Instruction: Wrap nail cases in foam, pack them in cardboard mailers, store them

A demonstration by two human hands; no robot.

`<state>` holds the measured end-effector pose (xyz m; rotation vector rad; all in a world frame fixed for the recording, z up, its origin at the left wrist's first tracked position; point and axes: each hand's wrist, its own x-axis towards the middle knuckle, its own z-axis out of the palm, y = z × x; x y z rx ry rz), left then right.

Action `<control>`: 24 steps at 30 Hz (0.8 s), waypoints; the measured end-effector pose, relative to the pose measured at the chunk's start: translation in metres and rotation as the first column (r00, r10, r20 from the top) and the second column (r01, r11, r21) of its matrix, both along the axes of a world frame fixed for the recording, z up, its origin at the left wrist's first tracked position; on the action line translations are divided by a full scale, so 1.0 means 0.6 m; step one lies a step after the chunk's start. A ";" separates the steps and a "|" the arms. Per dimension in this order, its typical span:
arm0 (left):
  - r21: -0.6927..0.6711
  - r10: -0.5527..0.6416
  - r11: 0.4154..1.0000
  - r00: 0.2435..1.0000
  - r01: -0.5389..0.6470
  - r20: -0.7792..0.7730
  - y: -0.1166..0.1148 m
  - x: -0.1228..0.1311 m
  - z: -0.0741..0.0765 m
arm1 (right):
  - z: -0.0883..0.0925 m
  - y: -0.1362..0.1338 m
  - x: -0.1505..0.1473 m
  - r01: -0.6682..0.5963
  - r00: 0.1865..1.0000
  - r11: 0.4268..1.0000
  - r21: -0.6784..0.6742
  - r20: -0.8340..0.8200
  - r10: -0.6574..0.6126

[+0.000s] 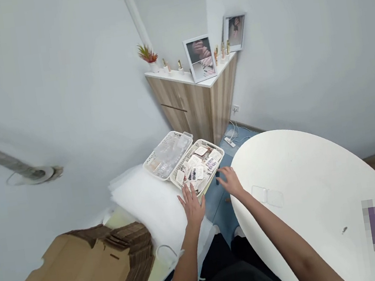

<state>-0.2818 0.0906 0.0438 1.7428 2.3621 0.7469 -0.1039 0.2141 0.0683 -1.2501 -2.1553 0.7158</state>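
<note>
My left hand (193,205) is open with its fingers spread, at the near edge of a white plastic basket (220,158). Whether its fingertips touch the rim I cannot tell. The basket is filled with small printed cards (197,173), several with dark or purple patterns. My right hand (231,182) is held off the basket's right side, near the round table's edge, fingers slightly bent and apart, with nothing in it. Beside this basket, to the left, a second white basket (147,165) holds transparent plastic cases (172,154).
Below the baskets lie white foam sheets (131,190); flattened cardboard boxes (86,266) are stacked at lower left. On the white round table (302,161) lies an open transparent case (268,195). A wooden corner cabinet (200,106) bears picture frames (200,58). Cables and a power strip (229,142) lie on the floor.
</note>
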 end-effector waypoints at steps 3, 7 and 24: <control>-0.035 -0.021 0.999 1.000 0.020 -0.021 -0.012 -0.018 -0.016 | 0.004 -0.017 -0.060 -0.284 0.953 0.959 -0.005 0.112 0.283; -0.084 -0.035 0.996 0.999 0.033 -0.014 -0.014 -0.025 -0.018 | 0.004 -0.025 -0.098 -0.430 0.855 0.901 -0.058 0.293 0.427; -0.076 -0.089 0.993 0.995 0.086 -0.038 -0.015 -0.036 -0.017 | 0.051 0.013 -0.126 -0.409 0.756 0.900 -0.148 0.497 0.426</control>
